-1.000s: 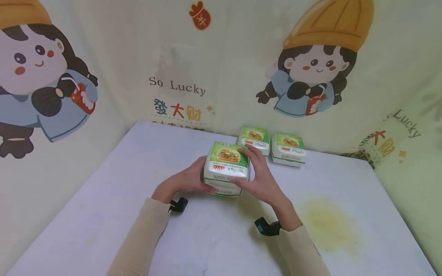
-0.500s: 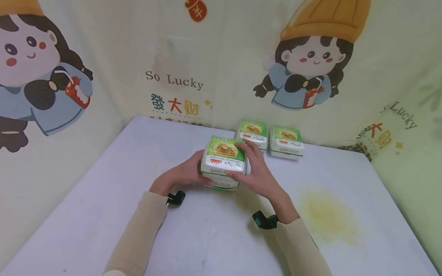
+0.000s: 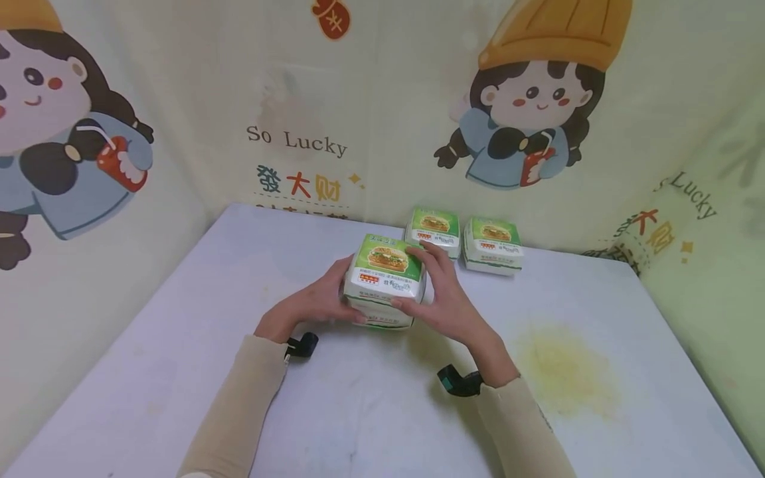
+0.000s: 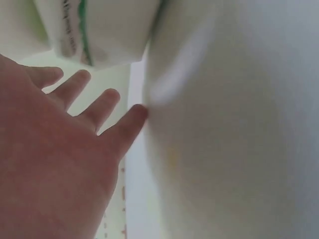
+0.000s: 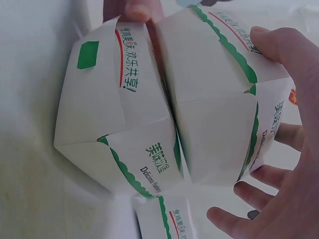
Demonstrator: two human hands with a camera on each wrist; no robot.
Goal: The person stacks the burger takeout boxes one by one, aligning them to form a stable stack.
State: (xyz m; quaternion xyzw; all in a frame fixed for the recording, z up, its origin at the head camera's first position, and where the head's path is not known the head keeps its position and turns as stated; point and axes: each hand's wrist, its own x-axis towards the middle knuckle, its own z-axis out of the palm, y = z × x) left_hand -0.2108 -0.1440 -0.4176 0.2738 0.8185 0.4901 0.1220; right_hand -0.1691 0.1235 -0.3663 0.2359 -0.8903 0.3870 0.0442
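Left hand (image 3: pixel 313 299): clamped on the lower box (image 3: pixel 390 319), mid-frame
Right hand (image 3: pixel 455 307): clamped on the upper box (image 3: pixel 387 269)
Back boxes (image 3: pixel 493 247): two, right of centre

White table (image 3: pixel 358 411) spanning the lower frame, yellow stain (image 3: pixel 568 372) right, two burger boxes (image 3: pixel 493 247) sitting upper centre-right, bottom box (image 3: pixel 385 318) mid-frame perhaps resting too.
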